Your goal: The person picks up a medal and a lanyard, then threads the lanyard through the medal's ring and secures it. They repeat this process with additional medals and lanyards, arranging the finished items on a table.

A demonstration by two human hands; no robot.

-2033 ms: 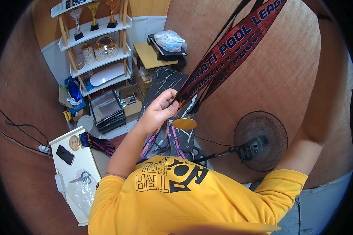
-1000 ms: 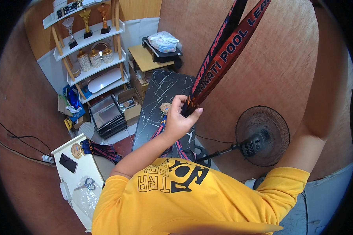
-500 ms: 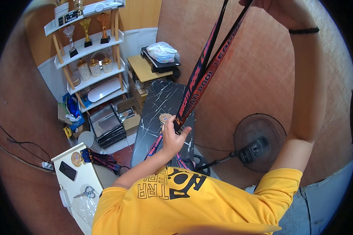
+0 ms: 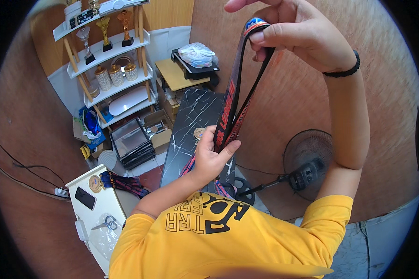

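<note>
A dark medal ribbon [image 4: 227, 109] with red and orange lettering stretches between my two hands above the black marble-patterned table. My right hand [image 4: 298, 35], raised high with a black band at its wrist, pinches the ribbon's looped top between thumb and fingers. Lower down, my left hand [image 4: 212, 156] is closed round both strands. A gold medal [image 4: 199, 134] shows on the table [image 4: 191, 107] just behind my left hand; whether it hangs from this ribbon I cannot tell. More printed ribbon [image 4: 188, 166] lies beside my left wrist, partly hidden by the arm.
On the cream cabinet [image 4: 74, 186] at left are another medal [image 4: 96, 183], bundled ribbons [image 4: 125, 182], a phone [image 4: 85, 198], scissors [image 4: 108, 222] and clear plastic [image 4: 102, 242]. A black standing fan [image 4: 307, 169] is at right. Shelves [image 4: 111, 88] with trophies stand behind.
My right hand has come down and left, bringing the ribbon's looped top into view. The ribbon span between my hands is shorter. My left hand has shifted slightly right, still gripping the strands.
</note>
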